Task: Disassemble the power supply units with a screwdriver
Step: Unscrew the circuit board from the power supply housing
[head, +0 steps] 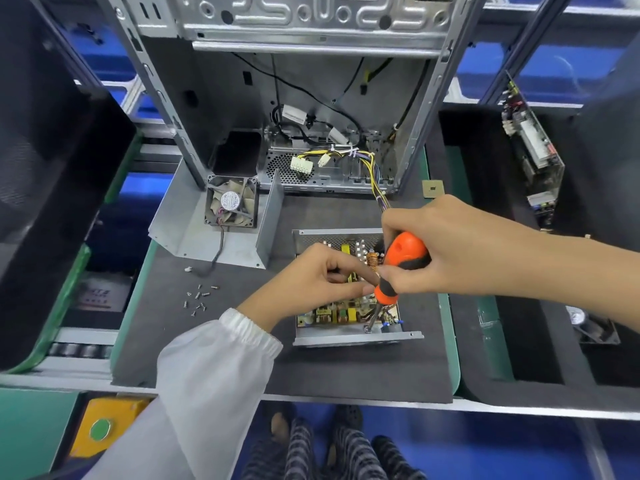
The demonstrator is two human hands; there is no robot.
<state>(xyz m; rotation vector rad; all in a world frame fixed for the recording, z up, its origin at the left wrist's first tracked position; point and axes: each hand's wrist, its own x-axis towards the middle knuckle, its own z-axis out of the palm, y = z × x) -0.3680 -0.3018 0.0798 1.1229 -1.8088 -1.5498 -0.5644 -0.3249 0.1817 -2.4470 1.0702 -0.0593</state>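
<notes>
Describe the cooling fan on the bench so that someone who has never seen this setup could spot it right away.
Start at the open metal computer case standing at the back of the dark work mat. At its front left corner lies a bent grey metal cover, and the cooling fan leans inside it. It is the only square black frame with dusty blades, a round white hub label and a cable trailing onto the mat.

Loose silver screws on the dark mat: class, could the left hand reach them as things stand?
Probably yes: the loose silver screws lie uncovered on the dark mat, just left of the left hand, nothing between them.
</notes>
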